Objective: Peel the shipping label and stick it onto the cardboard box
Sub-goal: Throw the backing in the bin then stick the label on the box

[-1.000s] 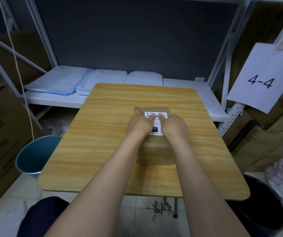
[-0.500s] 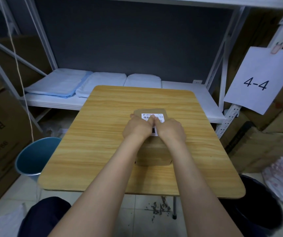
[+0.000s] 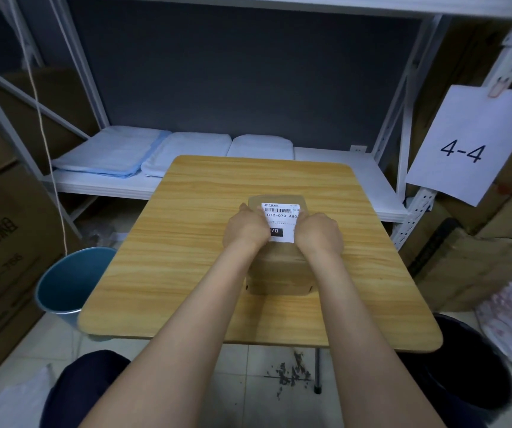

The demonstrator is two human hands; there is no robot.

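A small brown cardboard box [image 3: 279,273] stands in the middle of the wooden table [image 3: 186,257]. A white shipping label [image 3: 281,222] with a barcode and "070-070-A80" lies flat on the box's top. My left hand [image 3: 245,228] rests palm down on the label's left edge. On the label's right edge my right hand [image 3: 319,233] lies the same way. Both hands press on the box top and cover the label's sides; neither grips anything.
A white shelf [image 3: 341,168] behind the table carries folded blue and white cloths [image 3: 143,156]. A blue bin [image 3: 69,282] stands at the left, a dark bin [image 3: 468,366] at the right. Cardboard boxes flank both sides. A "4-4" sign [image 3: 471,143] hangs at the right.
My hands were together over the label's middle; they have slid apart to its left and right edges, uncovering the printed face.
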